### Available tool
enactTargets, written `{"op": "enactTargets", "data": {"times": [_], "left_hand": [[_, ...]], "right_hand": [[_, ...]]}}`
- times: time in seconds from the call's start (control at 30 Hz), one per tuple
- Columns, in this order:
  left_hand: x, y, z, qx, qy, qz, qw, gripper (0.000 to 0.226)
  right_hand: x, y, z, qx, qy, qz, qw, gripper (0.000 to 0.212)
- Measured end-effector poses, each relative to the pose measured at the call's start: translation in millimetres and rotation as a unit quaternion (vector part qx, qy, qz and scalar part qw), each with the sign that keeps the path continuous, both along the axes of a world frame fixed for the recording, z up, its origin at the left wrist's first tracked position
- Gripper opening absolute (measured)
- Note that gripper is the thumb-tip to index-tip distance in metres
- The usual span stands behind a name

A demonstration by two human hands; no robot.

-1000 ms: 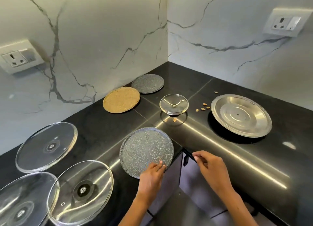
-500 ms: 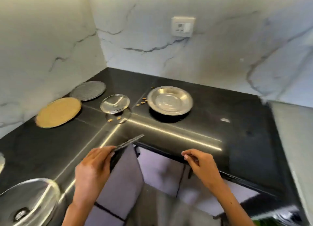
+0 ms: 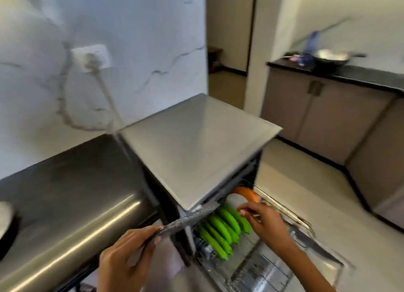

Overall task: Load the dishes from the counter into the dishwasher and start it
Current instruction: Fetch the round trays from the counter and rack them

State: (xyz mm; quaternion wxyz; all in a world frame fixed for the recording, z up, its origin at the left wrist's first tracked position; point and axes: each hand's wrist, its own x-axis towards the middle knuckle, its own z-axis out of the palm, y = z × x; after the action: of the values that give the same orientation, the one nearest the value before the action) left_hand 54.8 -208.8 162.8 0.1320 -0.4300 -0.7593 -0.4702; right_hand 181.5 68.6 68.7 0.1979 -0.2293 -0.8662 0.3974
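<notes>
Head view: left hand [image 3: 124, 256] fingers [image 3: 140, 247] pinch speckled plate [image 3: 190, 217] edge.

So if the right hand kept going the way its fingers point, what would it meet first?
Probably the orange plate racked just beyond the right hand's fingertips, past the green plates; motion blur makes the depth uncertain.

Counts at the dishwasher

Five green plates [image 3: 220, 232], one orange plate [image 3: 247, 193], one speckled plate [image 3: 190, 217], two hands [image 3: 124, 259] [image 3: 264, 224], one pan [image 3: 330, 57].

White marble wall [image 3: 153, 29] w/ socket [image 3: 90, 56]; pale floor [image 3: 306, 182], taupe cabinets [image 3: 317, 110].
</notes>
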Motion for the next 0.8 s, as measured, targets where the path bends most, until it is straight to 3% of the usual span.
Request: {"op": "enactTargets", "data": {"times": [0.1, 0.23, 0.33, 0.43, 0.63, 0.8], "left_hand": [[-1, 73, -24, -0.049, -0.06, -0.083, 0.994, 0.03], [1, 168, -74, -0.098, -0.149, -0.171, 0.969, 0.024], [1, 238, -128, -0.149, -0.175, -0.238, 0.943, 0.014], [-3, 288, -181, -0.173, -0.201, -0.29, 0.919, 0.025], [-20, 355, -284, -0.207, -0.19, -0.373, 0.884, 0.03], [-47, 396, -373, -0.276, -0.093, -0.298, 0.909, 0.05]], "right_hand": [[60, 41, -17, 0.007, -0.022, -0.109, 0.994, 0.02], [114, 73, -57, -0.011, -0.039, -0.21, 0.977, 0.037], [126, 93, -112, -0.012, -0.067, -0.238, 0.969, 0.052], [119, 114, -165, 0.004, -0.091, -0.24, 0.967, 0.068], [107, 160, -264, 0.005, -0.066, -0.292, 0.954, 0.023], [105, 193, -310, 0.075, -0.144, -0.338, 0.927, 0.013]]}}
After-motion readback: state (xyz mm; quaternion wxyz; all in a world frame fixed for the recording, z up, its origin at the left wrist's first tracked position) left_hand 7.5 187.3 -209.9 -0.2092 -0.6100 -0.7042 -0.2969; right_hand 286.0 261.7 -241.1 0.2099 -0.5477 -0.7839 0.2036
